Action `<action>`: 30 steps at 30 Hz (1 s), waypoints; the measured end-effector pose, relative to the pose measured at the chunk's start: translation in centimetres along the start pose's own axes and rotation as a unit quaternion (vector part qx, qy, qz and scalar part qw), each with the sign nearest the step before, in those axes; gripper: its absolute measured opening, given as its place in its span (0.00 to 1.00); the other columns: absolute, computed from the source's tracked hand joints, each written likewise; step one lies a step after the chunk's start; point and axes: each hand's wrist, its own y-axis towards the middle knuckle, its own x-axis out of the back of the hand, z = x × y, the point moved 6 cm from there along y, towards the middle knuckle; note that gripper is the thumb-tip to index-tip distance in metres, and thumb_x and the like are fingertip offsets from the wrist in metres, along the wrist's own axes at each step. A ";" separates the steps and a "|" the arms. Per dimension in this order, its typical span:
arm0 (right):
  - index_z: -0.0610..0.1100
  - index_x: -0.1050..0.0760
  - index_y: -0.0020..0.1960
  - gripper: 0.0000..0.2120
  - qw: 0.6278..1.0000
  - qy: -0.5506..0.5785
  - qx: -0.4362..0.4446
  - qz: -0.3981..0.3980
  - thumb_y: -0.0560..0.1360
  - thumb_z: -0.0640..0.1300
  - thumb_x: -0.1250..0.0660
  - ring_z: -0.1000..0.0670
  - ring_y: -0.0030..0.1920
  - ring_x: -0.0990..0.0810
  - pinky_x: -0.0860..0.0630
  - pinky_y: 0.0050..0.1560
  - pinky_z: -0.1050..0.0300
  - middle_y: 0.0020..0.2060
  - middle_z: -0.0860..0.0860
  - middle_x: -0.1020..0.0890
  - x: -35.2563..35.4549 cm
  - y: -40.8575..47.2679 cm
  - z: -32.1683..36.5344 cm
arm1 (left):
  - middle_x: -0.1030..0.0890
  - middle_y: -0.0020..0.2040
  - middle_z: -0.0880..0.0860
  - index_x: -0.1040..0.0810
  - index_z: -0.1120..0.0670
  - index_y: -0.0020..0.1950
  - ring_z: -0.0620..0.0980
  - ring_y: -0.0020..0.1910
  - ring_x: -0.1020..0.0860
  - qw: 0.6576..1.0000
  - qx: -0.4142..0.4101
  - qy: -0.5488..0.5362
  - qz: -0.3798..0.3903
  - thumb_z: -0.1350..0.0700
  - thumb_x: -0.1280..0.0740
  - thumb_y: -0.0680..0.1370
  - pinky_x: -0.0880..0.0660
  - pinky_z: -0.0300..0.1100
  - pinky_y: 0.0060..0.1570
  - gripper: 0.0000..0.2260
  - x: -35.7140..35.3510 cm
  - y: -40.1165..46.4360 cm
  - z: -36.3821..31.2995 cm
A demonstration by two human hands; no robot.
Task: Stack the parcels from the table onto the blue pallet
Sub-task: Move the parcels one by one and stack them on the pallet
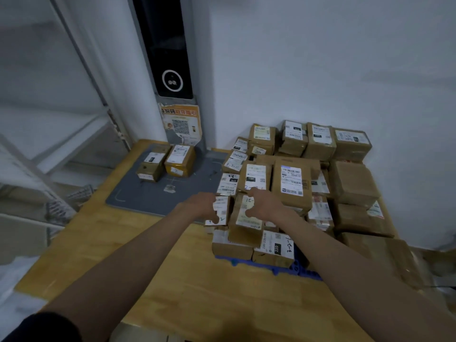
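A blue pallet (269,266) lies on the wooden table (158,267) at the right, loaded with several brown labelled parcels. My left hand (201,206) grips a small white-labelled parcel (220,210) at the stack's front left. My right hand (265,203) holds the upper right edge of a tilted brown parcel (244,219) beside it. Two more parcels, a dark one (151,166) and a yellowish one (180,159), sit on a grey mat (148,198) at the table's back left.
A dark scanner column (170,58) with an orange notice (182,123) stands behind the mat. White metal shelving (49,134) fills the left side. A white wall backs the stack. Large plain boxes (355,183) line the pallet's right side.
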 end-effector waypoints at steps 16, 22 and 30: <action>0.43 0.29 0.66 0.22 0.991 -0.057 0.075 0.090 0.75 0.47 0.30 0.45 0.59 0.24 0.24 0.60 0.47 0.62 0.45 0.24 -6.7 4.9 11.4 | 0.32 0.73 0.53 0.34 0.55 0.74 0.55 0.70 0.31 0.995 0.095 -0.012 0.032 0.44 0.29 0.75 0.31 0.50 0.67 0.32 0.1 -1.3 14.8; 0.43 0.27 0.63 0.18 0.992 -0.028 0.040 0.114 0.75 0.45 0.31 0.46 0.52 0.20 0.21 0.50 0.53 0.57 0.46 0.21 -8.7 9.1 13.9 | 0.32 0.73 0.53 0.34 0.55 0.75 0.55 0.70 0.31 0.997 0.076 -0.014 0.031 0.45 0.29 0.76 0.30 0.50 0.66 0.32 0.9 1.9 19.3; 0.43 0.25 0.63 0.19 0.992 0.004 -0.022 0.121 0.75 0.50 0.32 0.45 0.56 0.21 0.23 0.57 0.50 0.58 0.47 0.22 -11.6 15.0 16.0 | 0.31 0.71 0.56 0.33 0.56 0.73 0.56 0.67 0.30 0.997 0.044 -0.031 0.063 0.47 0.29 0.76 0.30 0.48 0.64 0.29 2.4 8.4 25.0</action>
